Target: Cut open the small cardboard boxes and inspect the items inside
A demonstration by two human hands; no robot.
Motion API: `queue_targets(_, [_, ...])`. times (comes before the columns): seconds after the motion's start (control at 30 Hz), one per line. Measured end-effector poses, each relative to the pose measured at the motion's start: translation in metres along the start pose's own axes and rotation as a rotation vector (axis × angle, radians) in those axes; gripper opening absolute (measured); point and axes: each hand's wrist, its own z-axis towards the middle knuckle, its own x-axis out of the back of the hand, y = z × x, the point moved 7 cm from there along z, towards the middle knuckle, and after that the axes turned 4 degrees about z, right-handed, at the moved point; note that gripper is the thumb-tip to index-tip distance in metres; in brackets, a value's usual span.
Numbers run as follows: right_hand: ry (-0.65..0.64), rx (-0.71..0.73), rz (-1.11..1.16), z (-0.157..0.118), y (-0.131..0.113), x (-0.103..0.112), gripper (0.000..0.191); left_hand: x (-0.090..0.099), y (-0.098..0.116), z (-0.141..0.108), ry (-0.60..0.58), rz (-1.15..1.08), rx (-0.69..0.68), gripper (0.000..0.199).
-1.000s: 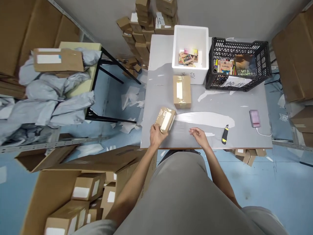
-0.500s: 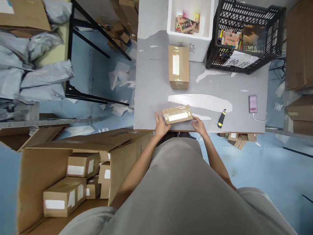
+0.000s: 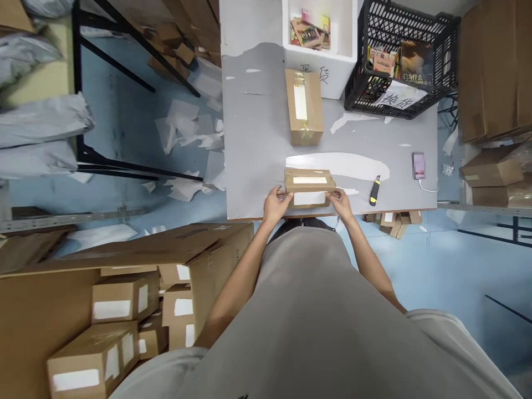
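Note:
A small cardboard box (image 3: 310,187) with white labels on its top and near side lies at the front edge of the grey table (image 3: 253,133). My left hand (image 3: 277,204) grips its left end, thumb on the near side. At the right end, my right hand (image 3: 341,204) holds it with thumb and fingers at the corner. Behind it stands a second taped cardboard box (image 3: 305,108), also with a white label. A black and yellow utility knife (image 3: 374,191) rests on the table to the right of my right hand.
A white foam box (image 3: 320,72) and a black plastic crate (image 3: 399,72), both holding small packets, stand at the back. A phone (image 3: 418,166) with a cable lies right. Left below is a large carton (image 3: 220,271) of smaller boxes. Grey mailing bags (image 3: 41,122) fill a left shelf.
The small box has been turned straight and tipped, so a labelled near side now shows. Both hands have closed in on its ends. The whole view has shifted slightly.

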Motion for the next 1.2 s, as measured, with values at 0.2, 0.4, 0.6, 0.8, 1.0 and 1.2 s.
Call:
queue_targets(0.2, [0.066, 0.011, -0.053, 0.0, -0.006, -0.008, 0.067, -0.013, -0.02, 0.018, -0.129, -0.017, 0.012, 0.045])
queue_targets(0.4, [0.049, -0.013, -0.06, -0.003, 0.007, -0.003, 0.061, -0.023, -0.036, 0.015, -0.264, -0.088, -0.037, 0.047])
queue_targets(0.6, [-0.044, -0.071, -0.097, 0.008, 0.02, 0.002, 0.053, -0.028, -0.041, 0.013, -0.264, -0.141, 0.024, 0.056])
queue_targets(0.8, [-0.148, -0.095, -0.134, 0.029, 0.026, 0.0, 0.053, -0.036, -0.032, 0.015, -0.2, -0.187, 0.085, 0.057])
queue_targets(1.0, [-0.27, -0.063, -0.138, 0.038, 0.026, -0.003, 0.066, -0.035, -0.011, 0.012, -0.093, -0.215, 0.095, 0.055])
queue_targets(1.2, [-0.348, 0.014, -0.025, 0.041, -0.002, 0.026, 0.077, -0.016, 0.008, -0.015, 0.115, -0.266, 0.108, 0.049])
